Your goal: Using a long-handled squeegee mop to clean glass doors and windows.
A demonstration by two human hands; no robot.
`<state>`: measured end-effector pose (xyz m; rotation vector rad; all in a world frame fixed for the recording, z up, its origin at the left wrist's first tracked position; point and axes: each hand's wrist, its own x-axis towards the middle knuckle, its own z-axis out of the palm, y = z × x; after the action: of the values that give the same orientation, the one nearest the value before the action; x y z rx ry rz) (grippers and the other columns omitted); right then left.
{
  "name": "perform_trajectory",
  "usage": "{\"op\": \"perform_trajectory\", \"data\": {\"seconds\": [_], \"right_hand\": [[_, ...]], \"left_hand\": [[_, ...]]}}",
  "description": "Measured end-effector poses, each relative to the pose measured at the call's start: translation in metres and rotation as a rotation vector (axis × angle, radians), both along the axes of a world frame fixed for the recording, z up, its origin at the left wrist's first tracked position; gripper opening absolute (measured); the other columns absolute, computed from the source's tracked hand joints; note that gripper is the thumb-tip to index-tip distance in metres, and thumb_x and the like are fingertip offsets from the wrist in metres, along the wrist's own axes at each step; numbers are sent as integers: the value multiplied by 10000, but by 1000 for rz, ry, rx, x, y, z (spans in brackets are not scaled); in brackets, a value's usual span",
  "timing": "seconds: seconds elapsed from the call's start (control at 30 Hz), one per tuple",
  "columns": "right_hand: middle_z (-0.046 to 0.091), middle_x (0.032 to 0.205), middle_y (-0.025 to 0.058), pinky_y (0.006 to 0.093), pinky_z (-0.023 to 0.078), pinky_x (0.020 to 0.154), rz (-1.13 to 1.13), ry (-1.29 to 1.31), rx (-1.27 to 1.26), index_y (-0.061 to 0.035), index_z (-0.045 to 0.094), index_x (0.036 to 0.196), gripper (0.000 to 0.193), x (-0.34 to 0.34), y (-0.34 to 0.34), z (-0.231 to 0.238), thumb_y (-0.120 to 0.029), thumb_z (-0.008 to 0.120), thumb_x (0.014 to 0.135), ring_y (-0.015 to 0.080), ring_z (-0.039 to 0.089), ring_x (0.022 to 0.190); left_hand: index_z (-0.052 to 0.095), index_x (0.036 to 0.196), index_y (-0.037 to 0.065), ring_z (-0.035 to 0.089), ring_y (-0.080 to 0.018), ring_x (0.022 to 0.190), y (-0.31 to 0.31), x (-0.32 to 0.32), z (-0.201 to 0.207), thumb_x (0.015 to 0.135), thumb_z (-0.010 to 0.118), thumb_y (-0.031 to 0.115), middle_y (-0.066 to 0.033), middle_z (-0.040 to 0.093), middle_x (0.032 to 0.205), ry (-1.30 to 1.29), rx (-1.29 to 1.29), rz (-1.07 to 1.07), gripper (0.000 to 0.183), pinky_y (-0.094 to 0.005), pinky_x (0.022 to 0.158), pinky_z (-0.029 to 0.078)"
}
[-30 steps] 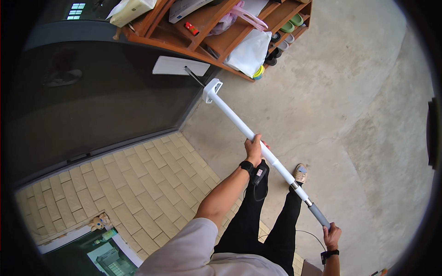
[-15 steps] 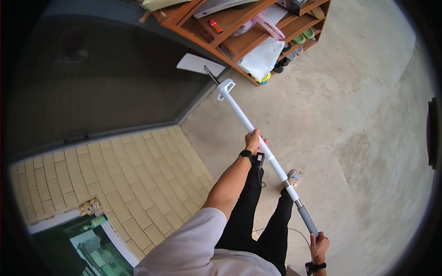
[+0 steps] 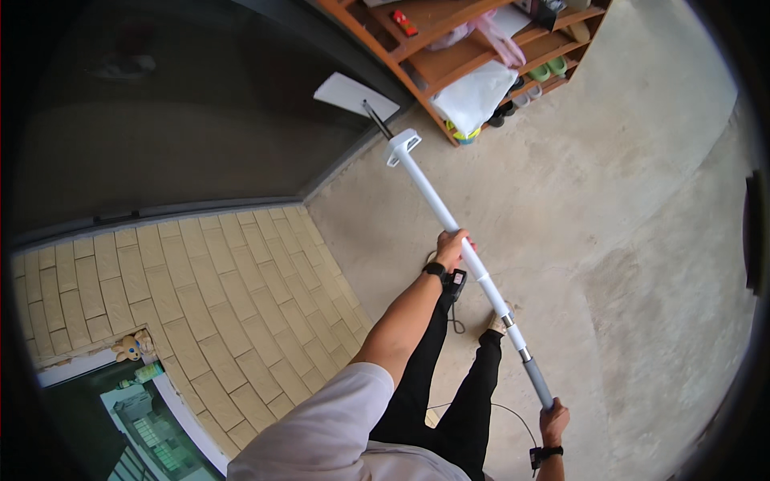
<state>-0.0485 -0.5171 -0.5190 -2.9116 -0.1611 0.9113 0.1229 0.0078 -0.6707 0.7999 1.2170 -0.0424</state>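
Note:
A long white telescopic flat mop (image 3: 427,191) slants across the middle, held in both hands. My left hand (image 3: 454,248) is closed round the middle of its pole. At the lower right, my right hand (image 3: 554,421) grips the end of the grey handle (image 3: 536,380). The mop's thin white rectangular pad (image 3: 355,94) lies against the dark glass panel (image 3: 184,136), close to its lower right edge. Between pad and pole sits a white bracket (image 3: 403,147) on a metal rod.
Right of the glass stands a brown wooden shoe rack (image 3: 449,48) with bags and several shoes. A beige tiled wall (image 3: 200,305) meets the glass frame; a window (image 3: 136,417) with a small plush toy (image 3: 128,346) is at lower left. Concrete floor (image 3: 642,200) spreads right. A cable hangs by my right wrist.
My view has shifted, so the rack appears farther right and higher. Against the glass, the pad seems nearly in the same place. Both hands keep their hold on the mop.

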Motion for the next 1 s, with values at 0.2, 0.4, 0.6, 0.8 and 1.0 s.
{"op": "perform_trajectory", "data": {"seconds": [0.2,0.4,0.6,0.8,1.0], "right_hand": [[593,624,245,516,468,544,-56,117,18,-24,559,713,52,12,-3,-35,-21,589,755,465,609,620],[557,574,189,514,437,494,101,-30,108,-67,518,695,99,33,24,-17,-37,596,750,430,573,540],[629,619,184,463,492,511,54,315,161,-47,578,758,266,-5,23,63,-161,808,689,365,649,552],[670,680,162,430,486,526,56,489,288,43,629,981,350,-21,22,122,-270,718,852,273,647,585],[650,714,257,467,500,553,14,582,205,40,648,1002,291,-12,42,139,-146,698,785,385,655,623]], "left_hand": [[538,873,3,652,-264,638,1,-9,-16,844,650,115,-112,592,760,1,5,-20,162,-416,601,588],[526,847,12,602,-253,636,47,-62,-15,826,629,95,-108,549,748,-65,-108,161,134,-421,612,584],[406,619,144,414,-185,513,57,-81,20,802,601,184,-7,384,550,-143,-384,209,270,-356,558,406],[465,715,157,453,-135,536,58,-87,75,866,603,217,13,461,596,-351,-540,281,213,-313,546,399],[522,768,113,508,-141,601,46,-70,100,889,699,225,7,493,660,-20,-242,329,242,-327,578,455]]}}
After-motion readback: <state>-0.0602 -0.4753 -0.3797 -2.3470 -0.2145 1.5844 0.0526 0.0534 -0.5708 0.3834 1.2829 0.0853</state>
